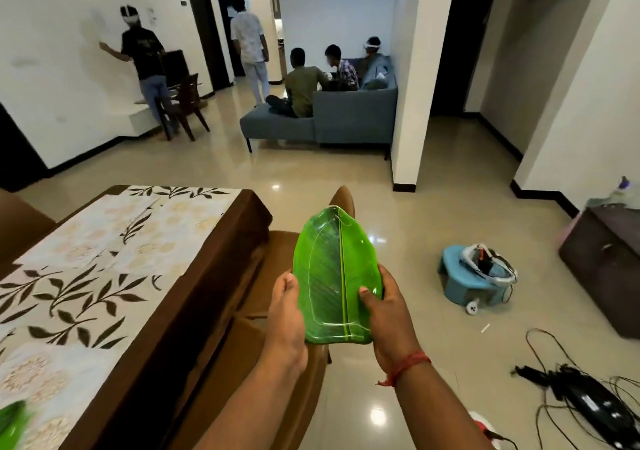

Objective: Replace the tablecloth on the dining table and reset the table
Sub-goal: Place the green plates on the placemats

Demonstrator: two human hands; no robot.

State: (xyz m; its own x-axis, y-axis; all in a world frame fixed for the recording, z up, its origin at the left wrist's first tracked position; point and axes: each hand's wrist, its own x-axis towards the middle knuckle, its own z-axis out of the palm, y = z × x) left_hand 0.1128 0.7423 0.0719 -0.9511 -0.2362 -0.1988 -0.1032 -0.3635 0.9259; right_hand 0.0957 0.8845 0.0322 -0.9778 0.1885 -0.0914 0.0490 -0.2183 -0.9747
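You hold a green leaf plate (334,276) in the low middle of the frame. Your left hand (285,314) grips its left edge and your right hand (384,314) grips its right edge, thumbs on top. The table (194,311) with its leafy tablecloth (86,276) sits at the lower left. Another green plate (12,422) peeks in at the bottom left corner.

Two bare forearms enter from the 6 o'clock edge, no sleeves visible on either. Left hand (285,314): no rings, no watch, no band at the wrist. Right hand (388,325): red thread (408,366) tied round the wrist in several twisted strands, a short frayed end sticking out at its 8 o'clock side. Short nails show on both thumbs. No gloves. No clothing seen beyond the arms.
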